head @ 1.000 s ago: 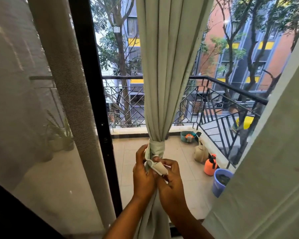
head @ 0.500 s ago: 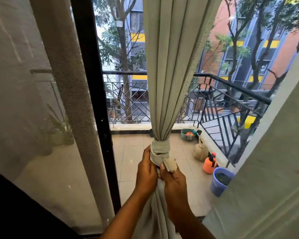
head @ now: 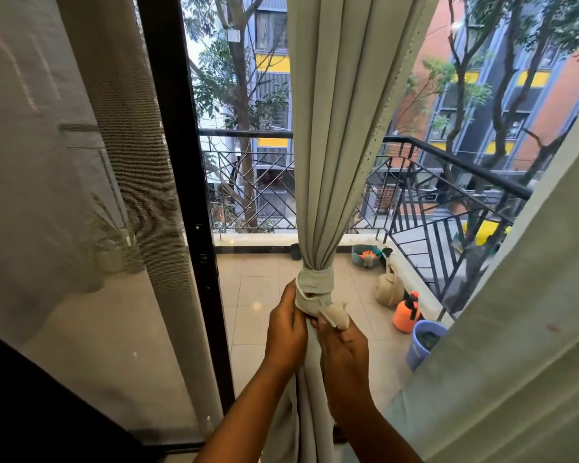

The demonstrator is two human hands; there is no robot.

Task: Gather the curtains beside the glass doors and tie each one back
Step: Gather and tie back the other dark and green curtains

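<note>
Showing in the head view, the gathered curtain (head: 328,162) is hanging in front of the glass door, with the tie-back (head: 315,289) wrapped around it. The left hand (head: 286,332) is gripping the wrap; the right hand (head: 343,345) is pinching the loose end (head: 335,315). Fastening seems nearly done; another curtain (head: 515,329) looks untied.

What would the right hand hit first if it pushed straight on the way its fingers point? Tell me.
Likely the tie-back wrapped round the curtain: the right hand already pinches its loose end, fingers pointing up at it.
</note>
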